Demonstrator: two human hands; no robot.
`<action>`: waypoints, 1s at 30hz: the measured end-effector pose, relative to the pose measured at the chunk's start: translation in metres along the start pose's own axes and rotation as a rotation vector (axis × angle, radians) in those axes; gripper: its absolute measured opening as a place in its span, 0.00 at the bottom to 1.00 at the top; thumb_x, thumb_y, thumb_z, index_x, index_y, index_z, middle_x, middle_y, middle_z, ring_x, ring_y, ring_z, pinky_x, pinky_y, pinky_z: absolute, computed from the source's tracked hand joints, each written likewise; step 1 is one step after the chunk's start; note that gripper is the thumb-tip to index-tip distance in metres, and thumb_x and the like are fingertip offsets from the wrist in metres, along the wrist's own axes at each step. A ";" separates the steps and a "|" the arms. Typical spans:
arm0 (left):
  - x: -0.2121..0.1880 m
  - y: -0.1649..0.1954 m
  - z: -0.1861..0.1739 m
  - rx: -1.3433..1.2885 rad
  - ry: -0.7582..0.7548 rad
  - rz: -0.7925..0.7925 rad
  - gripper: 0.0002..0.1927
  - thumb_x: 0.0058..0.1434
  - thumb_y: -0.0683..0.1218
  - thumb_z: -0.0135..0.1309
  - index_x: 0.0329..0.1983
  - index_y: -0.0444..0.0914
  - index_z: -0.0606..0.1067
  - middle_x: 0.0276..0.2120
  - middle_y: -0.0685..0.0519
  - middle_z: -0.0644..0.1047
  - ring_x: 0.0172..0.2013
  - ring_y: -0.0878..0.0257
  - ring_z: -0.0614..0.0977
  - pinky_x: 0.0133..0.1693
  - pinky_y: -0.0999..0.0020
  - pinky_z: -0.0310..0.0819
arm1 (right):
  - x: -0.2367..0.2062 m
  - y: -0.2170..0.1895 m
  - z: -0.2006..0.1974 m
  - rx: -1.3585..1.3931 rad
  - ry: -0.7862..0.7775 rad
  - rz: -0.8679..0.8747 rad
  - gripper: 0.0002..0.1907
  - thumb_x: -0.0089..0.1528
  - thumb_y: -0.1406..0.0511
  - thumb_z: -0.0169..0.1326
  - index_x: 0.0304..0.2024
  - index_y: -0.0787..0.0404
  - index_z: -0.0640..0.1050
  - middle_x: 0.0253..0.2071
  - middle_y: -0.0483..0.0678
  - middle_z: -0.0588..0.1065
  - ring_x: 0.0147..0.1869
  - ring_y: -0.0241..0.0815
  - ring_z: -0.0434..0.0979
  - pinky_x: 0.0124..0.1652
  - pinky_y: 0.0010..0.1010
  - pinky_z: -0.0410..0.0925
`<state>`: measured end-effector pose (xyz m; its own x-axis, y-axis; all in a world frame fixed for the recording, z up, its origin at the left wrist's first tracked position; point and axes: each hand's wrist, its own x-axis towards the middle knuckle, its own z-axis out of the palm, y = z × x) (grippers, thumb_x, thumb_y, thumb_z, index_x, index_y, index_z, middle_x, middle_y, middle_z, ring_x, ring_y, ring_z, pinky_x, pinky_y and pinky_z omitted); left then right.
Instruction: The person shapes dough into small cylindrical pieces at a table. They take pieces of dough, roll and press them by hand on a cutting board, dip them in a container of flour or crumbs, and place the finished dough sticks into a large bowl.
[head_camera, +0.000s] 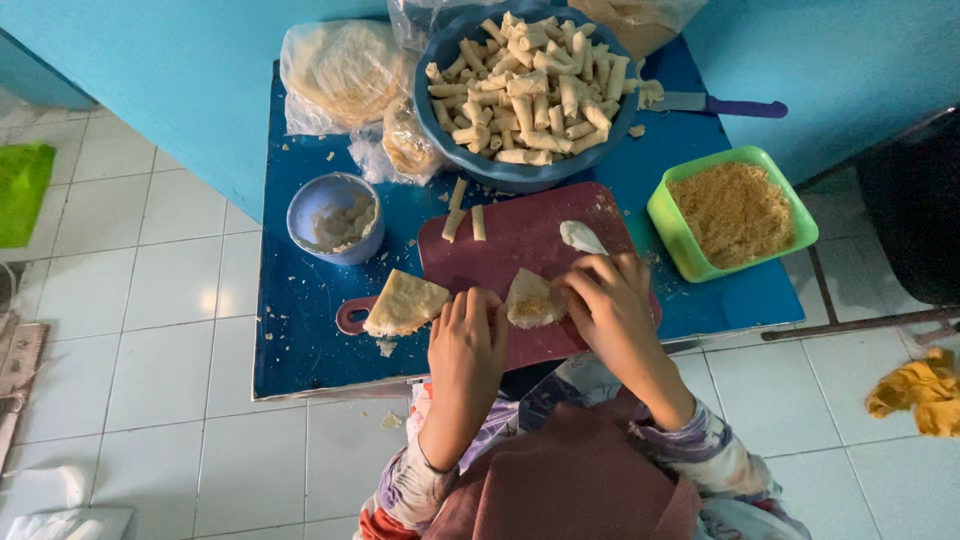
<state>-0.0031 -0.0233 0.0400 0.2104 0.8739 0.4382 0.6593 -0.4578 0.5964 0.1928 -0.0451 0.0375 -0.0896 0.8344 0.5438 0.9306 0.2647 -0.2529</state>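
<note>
Maroon plastic, the cutting board (520, 240) lies under both hands on a small blue table (300, 340). On it, the right hand (605, 300) has its fingertips pinched together on the edge of a small folded wrapper (530, 298), pale and floury, with a bit of filling showing at the fold. The left hand (468, 340) lies flat just beside that piece, fingers together and pressing the board; whether it touches the wrapper I cannot tell. Left of that hand, a larger triangular wrapper (405, 303) hangs over the board's edge near its handle.

Just beyond the pinching fingers sits a white spoon (582, 236), and further out two short rolled sticks (465, 222) lie loose on the board. Behind those, a big blue bowl (450, 50) is heaped with many more pale rolled sticks, crowding the far side of the table. To the right of the grip stands a square green tub (672, 225) of coarse golden crumbs. Off to the left is a small blue cup (305, 210) smeared with greyish paste, and past it crinkled clear bags (340, 70) of round wrappers. A knife (720, 104) with a purple handle lies beside the bowl.
</note>
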 end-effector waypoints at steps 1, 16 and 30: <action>0.001 0.003 0.001 -0.036 -0.015 -0.025 0.05 0.64 0.44 0.55 0.37 0.39 0.71 0.33 0.49 0.77 0.35 0.50 0.80 0.36 0.55 0.73 | -0.002 -0.002 -0.001 -0.012 0.004 0.043 0.07 0.58 0.64 0.62 0.40 0.54 0.80 0.43 0.44 0.73 0.51 0.52 0.68 0.50 0.44 0.60; 0.000 0.016 0.007 -0.087 -0.030 0.056 0.04 0.65 0.41 0.54 0.42 0.38 0.75 0.34 0.49 0.79 0.36 0.48 0.80 0.35 0.55 0.75 | 0.002 -0.013 -0.007 0.087 -0.089 0.112 0.08 0.58 0.65 0.61 0.38 0.58 0.76 0.38 0.45 0.75 0.46 0.49 0.70 0.45 0.43 0.60; -0.002 0.005 0.021 -0.012 -0.045 0.080 0.09 0.63 0.41 0.54 0.46 0.34 0.72 0.38 0.46 0.76 0.39 0.48 0.79 0.38 0.56 0.75 | -0.001 -0.007 -0.004 0.373 -0.142 0.087 0.08 0.62 0.69 0.57 0.45 0.56 0.79 0.39 0.42 0.80 0.45 0.42 0.78 0.54 0.39 0.59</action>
<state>0.0143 -0.0242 0.0278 0.2942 0.8410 0.4541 0.6304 -0.5278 0.5692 0.1877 -0.0493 0.0419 -0.0886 0.9131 0.3979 0.7465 0.3253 -0.5805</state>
